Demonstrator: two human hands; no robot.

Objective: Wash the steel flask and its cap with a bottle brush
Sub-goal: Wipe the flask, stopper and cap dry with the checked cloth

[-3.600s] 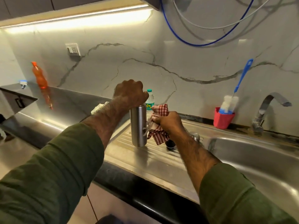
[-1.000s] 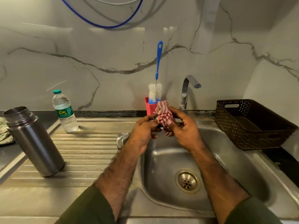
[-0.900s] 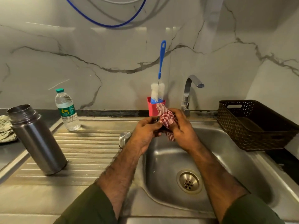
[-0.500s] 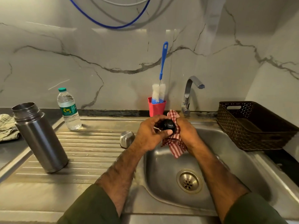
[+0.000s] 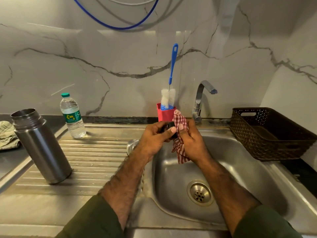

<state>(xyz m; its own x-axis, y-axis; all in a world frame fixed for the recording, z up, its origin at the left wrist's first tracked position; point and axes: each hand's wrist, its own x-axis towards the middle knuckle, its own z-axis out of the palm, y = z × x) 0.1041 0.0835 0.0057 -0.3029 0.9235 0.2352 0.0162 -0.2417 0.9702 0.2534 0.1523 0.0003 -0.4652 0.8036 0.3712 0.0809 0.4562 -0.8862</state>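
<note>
Water bottle [image 5: 72,115], basket [image 5: 267,134] and brush [image 5: 169,98] (in a red cup [image 5: 163,115]) are set around the sink [image 5: 257,177]. Open steel flask [image 5: 41,146] stands on the drainboard; black cap [image 5: 169,127] is gripped by the left hand [image 5: 154,140], checked cloth [image 5: 179,140] by the right hand [image 5: 190,143].

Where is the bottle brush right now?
The bottle brush stands bristles-down in the red cup at the back of the sink, against the marble wall, just left of the tap and behind the person's hands.
</note>
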